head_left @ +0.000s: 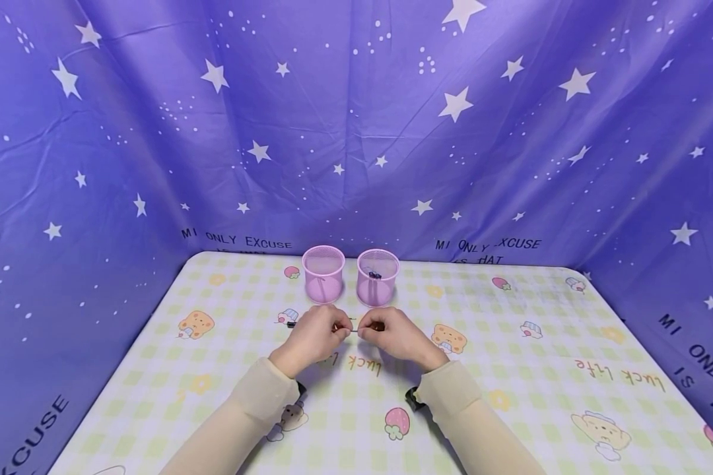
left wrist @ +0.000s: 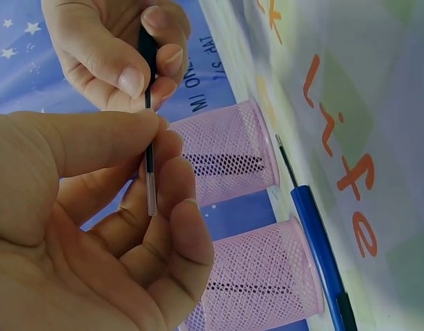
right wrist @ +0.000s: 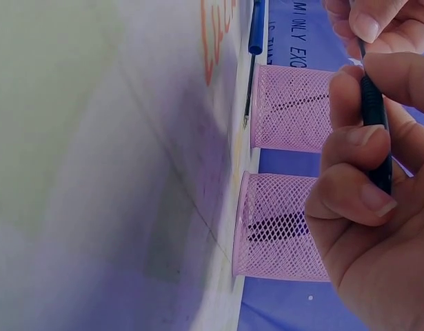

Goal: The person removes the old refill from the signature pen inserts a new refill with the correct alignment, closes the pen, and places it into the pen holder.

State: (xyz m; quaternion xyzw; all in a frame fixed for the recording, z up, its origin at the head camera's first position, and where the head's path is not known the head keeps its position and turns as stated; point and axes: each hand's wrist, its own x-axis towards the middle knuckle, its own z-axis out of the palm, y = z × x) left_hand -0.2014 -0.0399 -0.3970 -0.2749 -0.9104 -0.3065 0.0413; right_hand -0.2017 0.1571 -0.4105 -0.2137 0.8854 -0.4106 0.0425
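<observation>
In the head view my left hand [head_left: 316, 335] and right hand [head_left: 399, 335] meet at the middle of the table, in front of two pink mesh cups. Between thumb and fingertips, the left hand pinches a thin pen refill [left wrist: 151, 192], dark with a clear tail end. My right hand grips a black ribbed pen barrel section [right wrist: 374, 114], its fingers curled round it. The refill runs in line out of that barrel. Behind the hands, a blue pen barrel [left wrist: 315, 231] lies on the table, with a refill tip projecting from one end.
The left mesh cup [head_left: 323, 287] and right mesh cup [head_left: 376, 290] stand side by side near the table's back edge. Small dark pieces [head_left: 375, 275] show inside the right one. A checked tablecloth [head_left: 541, 409] covers the table, and a purple starry curtain [head_left: 356, 99] hangs around it.
</observation>
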